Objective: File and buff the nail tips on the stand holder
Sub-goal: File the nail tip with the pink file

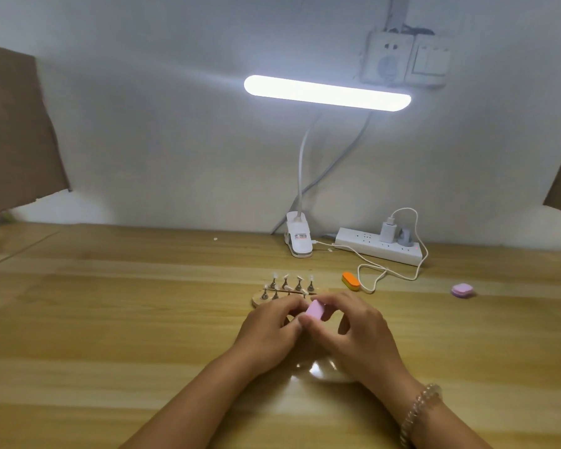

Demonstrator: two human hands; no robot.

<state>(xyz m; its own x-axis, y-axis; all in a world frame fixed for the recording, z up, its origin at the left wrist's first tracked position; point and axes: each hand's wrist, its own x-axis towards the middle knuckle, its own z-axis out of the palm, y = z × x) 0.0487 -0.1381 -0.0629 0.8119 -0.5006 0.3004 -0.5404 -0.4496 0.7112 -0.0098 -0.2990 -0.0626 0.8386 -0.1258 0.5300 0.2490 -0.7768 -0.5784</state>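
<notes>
White wall [175,124] is filling the background ahead of you, with a socket [389,58] and a switch [431,59] sitting high on it. Below it the wooden worktop [110,319] is spreading across the lower half, and cardboard [13,131] is leaning in over its back left corner. A lit lamp [327,93] is glowing over the middle, its clamp [298,236] standing at the back edge.

You are bringing both hands together near the middle of the worktop, closer to the front edge. Your right hand [357,332] is pinching a pink block [314,310], fingers clamping on its right side. Your left hand [269,332] is curling its fingers in together, the thumb touching the block's lower left corner; you cannot tell whether it is pinching anything underneath.

A power strip [378,246] is lying along the back edge, right of the clamp, with a charger [387,231] plugged in and a cable [389,270] looping forward from it. The stand [258,299] is sitting just behind your fingertips, partly hidden by them, with nail tips [285,277] standing on its pegs in two rows. An orange block [350,280] is lying just right of the stand, beside the cable loop. A purple block [462,290] is resting well apart, toward the right edge. A bead bracelet [425,406] is circling your right wrist.
</notes>
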